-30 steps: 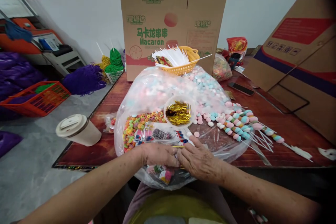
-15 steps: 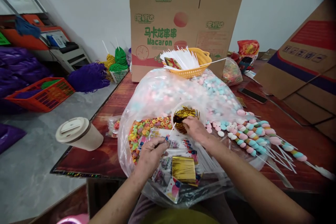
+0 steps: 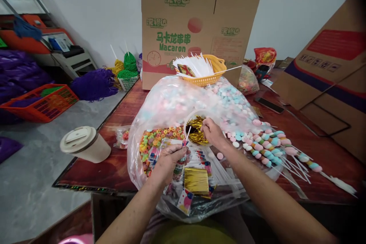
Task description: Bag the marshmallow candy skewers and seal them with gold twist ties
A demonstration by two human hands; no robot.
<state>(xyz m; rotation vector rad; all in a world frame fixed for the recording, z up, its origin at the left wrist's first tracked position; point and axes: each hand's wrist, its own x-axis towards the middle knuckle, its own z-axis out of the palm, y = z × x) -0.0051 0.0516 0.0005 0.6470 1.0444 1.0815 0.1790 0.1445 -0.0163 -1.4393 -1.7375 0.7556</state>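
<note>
My left hand (image 3: pixel 168 162) is closed around a bagged candy skewer (image 3: pixel 183 148), its white stick poking up past my fingers. My right hand (image 3: pixel 211 132) reaches into a round white tub (image 3: pixel 191 116) of gold twist ties (image 3: pixel 194 129) and pinches at them. Both hands work over a big clear plastic bag (image 3: pixel 174 103) of pink and blue candies. Colourful ring candies (image 3: pixel 156 139) lie just left of my left hand. A flat gold bundle of ties (image 3: pixel 196 180) and printed wrappers (image 3: pixel 184 200) lie below my hands.
Finished candy skewers (image 3: pixel 271 146) lie in a row to the right on the wooden table (image 3: pixel 120 114). A lidded paper cup (image 3: pixel 84 144) lies at the left edge. A yellow basket (image 3: pixel 213 66) of white sticks, a Macaron carton (image 3: pixel 183 30) and a phone (image 3: pixel 268 105) stand behind.
A second ago both hands were together at the near edge of the bag. The right hand then went up to the tub of gold ties; the left hand lifted the bagged skewer.
</note>
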